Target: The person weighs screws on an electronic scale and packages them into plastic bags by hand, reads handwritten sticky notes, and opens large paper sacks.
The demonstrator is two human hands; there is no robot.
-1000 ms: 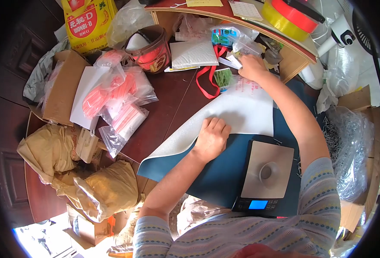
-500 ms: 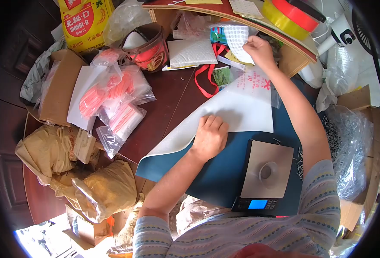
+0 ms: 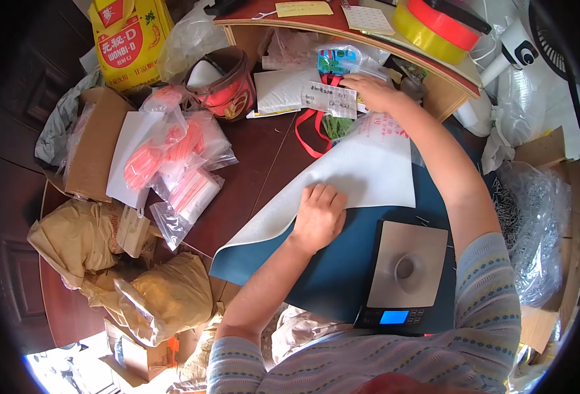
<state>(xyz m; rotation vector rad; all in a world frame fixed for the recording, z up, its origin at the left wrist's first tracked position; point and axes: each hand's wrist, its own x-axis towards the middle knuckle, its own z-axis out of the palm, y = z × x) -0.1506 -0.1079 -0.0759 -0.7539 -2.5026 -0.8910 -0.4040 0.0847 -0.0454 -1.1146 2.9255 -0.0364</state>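
My left hand (image 3: 319, 213) is closed on the edge of a blue desk mat (image 3: 329, 276), whose corner is folded back so the white underside (image 3: 368, 171) with red print shows. My right hand (image 3: 372, 93) reaches to the back of the desk, its fingers at the upper corner of a white paper slip (image 3: 329, 100) with handwriting. A red strap (image 3: 313, 134) and a green picture card (image 3: 337, 126) lie close by. On the mat stands a digital scale (image 3: 411, 256) with a small clear cup (image 3: 405, 268) on its plate.
Left on the desk lie bags of red-striped plastic pouches (image 3: 188, 154) and a cardboard box (image 3: 96, 144). A red tub (image 3: 223, 88) and white packet (image 3: 280, 90) stand behind. Tape rolls (image 3: 437, 26) rest on the shelf (image 3: 368, 39). At right are plastic-wrapped screws (image 3: 533, 223).
My right hand has moved left and lower with the paper, whose dotted side faced me before; its handwriting now shows. The left hand stays on the folded mat.
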